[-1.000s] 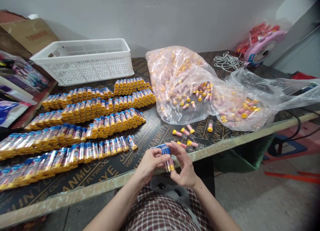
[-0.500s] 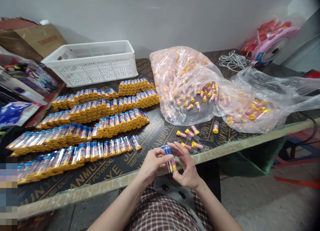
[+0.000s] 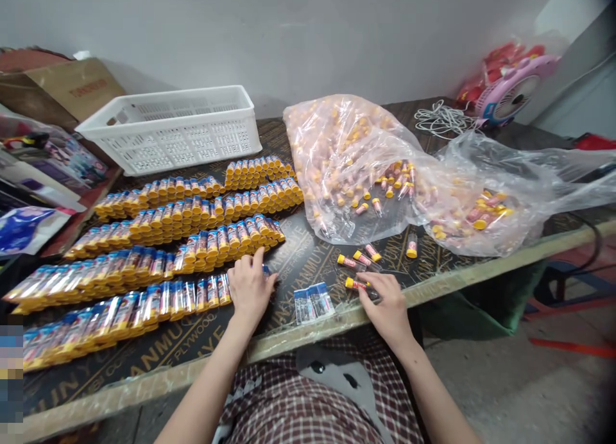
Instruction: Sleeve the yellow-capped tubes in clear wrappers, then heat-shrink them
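Note:
My left hand is at the right end of the front row of blue-and-yellow labelled tubes, its fingers curled round a tube that is mostly hidden. My right hand has its fingers on a yellow-capped clear tube near the table's front edge. Between the hands lie flat printed blue-and-white labels. Several loose yellow-capped tubes lie just beyond my right hand. Behind them spreads a clear plastic bag full of similar tubes.
A white plastic basket stands behind the stacked rows. Packages lie at the far left. A pink fan and a coiled white cable are at the back right. A green cloth or bag hangs below the table's front edge.
My hands have parted; they held a blue-topped tube together. The left moved to the front row's end, the right to the loose tubes. Flat labels now show between them.

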{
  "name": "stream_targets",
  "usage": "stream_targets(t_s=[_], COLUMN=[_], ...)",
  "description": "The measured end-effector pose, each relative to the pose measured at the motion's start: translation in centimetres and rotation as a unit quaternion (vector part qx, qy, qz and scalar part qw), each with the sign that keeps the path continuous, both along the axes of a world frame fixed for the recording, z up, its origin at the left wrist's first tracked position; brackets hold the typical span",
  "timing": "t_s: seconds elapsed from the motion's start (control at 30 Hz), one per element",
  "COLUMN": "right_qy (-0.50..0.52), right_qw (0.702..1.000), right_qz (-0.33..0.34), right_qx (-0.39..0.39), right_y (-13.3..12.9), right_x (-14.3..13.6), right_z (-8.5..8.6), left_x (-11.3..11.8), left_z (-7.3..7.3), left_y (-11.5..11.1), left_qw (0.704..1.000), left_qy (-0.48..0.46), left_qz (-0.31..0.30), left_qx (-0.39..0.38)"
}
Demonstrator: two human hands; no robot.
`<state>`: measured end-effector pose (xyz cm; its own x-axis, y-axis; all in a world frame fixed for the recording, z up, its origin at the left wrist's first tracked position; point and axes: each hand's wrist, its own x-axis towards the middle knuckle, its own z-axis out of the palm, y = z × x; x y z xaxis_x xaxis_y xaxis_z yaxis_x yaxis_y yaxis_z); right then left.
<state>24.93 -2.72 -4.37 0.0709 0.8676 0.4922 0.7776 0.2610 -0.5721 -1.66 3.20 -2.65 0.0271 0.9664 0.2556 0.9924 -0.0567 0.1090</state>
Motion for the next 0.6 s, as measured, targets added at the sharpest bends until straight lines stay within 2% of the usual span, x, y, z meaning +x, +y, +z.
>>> stream_targets(t_s=[0.1,0.2,0.3,0.4,0.6], right_qy=[-0.059,-0.117,-0.142,-0.129,-0.001], right_qw=[0.998,0.991,0.986,0.986,0.996], right_qz=[0.009,0.043,0.056,0.065,0.051], right_qx=[-0.021,-0.050,-0.069,-0.080,-0.071], right_y=[0.3,1.0,1.6,1.6,0.4], right_x=[0.7,0.7,0.4,0.2,-0.4], right_z=[-0.7,-1.3,-1.5,-1.2,0.3], left_x=[2.5,5.3,6.7,6.7,6.2], left_z=[-0.3,-1.0,-1.5,-1.6,-1.4], left_y=[-1.1,-1.5,-1.1,-0.8,-1.0], left_qw=[0.991,0.969,0.960,0.956,0.954], left_qy=[-0.074,-0.107,-0.123,-0.148,-0.142], left_qz=[-0.107,-0.179,-0.165,-0.163,-0.164], left_qx=[-0.032,-0.130,-0.188,-0.195,-0.207])
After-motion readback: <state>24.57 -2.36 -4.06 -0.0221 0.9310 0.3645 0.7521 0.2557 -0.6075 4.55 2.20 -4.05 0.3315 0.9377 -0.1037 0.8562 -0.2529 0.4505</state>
